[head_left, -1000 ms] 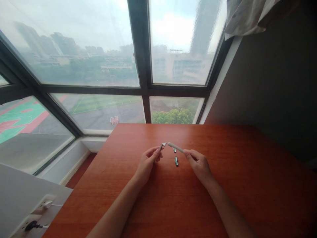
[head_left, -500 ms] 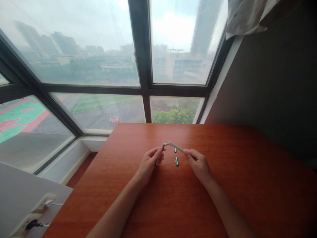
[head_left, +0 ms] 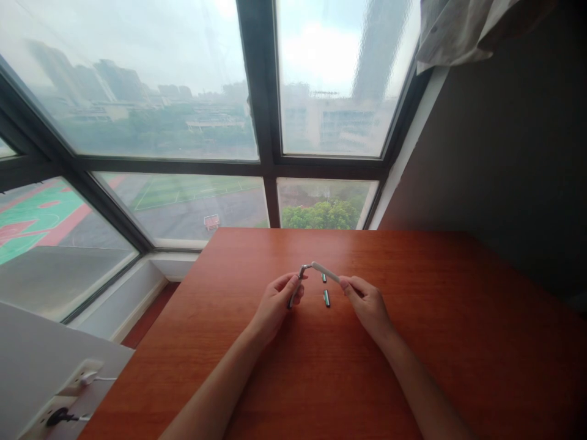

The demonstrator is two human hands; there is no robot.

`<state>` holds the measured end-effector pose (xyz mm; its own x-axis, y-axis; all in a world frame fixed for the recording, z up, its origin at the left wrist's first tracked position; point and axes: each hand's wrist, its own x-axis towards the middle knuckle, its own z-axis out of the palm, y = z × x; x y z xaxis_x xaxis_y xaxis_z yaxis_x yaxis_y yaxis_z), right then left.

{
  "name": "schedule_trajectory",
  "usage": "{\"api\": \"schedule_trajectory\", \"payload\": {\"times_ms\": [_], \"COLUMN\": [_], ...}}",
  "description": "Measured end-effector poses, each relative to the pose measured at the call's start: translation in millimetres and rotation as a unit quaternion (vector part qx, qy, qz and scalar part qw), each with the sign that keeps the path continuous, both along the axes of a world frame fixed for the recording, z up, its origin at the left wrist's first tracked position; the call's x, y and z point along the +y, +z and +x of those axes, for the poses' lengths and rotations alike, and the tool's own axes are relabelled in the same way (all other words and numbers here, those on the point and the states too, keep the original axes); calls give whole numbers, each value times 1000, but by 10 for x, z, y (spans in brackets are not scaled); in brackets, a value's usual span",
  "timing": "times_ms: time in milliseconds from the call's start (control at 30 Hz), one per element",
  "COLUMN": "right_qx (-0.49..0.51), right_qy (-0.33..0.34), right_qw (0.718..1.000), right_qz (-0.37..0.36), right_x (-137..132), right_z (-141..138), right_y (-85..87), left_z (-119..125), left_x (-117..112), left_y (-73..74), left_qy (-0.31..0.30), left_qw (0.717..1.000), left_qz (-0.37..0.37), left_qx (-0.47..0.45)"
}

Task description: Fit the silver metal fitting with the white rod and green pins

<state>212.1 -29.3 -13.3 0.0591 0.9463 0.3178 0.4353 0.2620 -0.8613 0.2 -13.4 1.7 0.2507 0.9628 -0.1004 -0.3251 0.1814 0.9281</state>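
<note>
In my left hand (head_left: 279, 296), fingers closed, is a slim metal razor handle (head_left: 301, 273) with a bent neck that points up and to the right. My right hand (head_left: 364, 300) pinches a pale, whitish stick (head_left: 325, 271) by its lower end. The stick's far tip meets or nearly meets the razor handle's head; whether they touch I cannot tell. On the table between my hands lie two small green-and-black razor cartridges, the nearer cartridge (head_left: 326, 298) fully visible and the farther cartridge (head_left: 323, 278) partly covered by the stick.
The reddish-brown wooden table (head_left: 293, 379) reaches to the window frame (head_left: 269, 164). A dark wall (head_left: 481, 153) stands at the right, with a pale curtain (head_left: 452, 36) above. Plugs sit in a wall socket (head_left: 57, 415) at the lower left, beside the table's edge.
Almost nothing differs. Both hands keep their places and their holds, and the cartridges lie where they were.
</note>
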Motion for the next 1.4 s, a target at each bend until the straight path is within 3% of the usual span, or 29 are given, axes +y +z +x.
{"api": "schedule_trajectory", "payload": {"times_ms": [300, 1400], "right_qx": [7, 16], "right_qy": [-18, 17], "right_qw": [1000, 1000], "right_qz": [6, 2], "right_x": [9, 6], "right_z": [18, 12], "right_y": [-21, -23], "left_z": [0, 20], "left_x": [11, -14], "left_y": [-8, -16], "left_qy": [16, -5], "left_qw": [1000, 1000], "left_qz": [8, -1], "left_qx": [6, -24]}}
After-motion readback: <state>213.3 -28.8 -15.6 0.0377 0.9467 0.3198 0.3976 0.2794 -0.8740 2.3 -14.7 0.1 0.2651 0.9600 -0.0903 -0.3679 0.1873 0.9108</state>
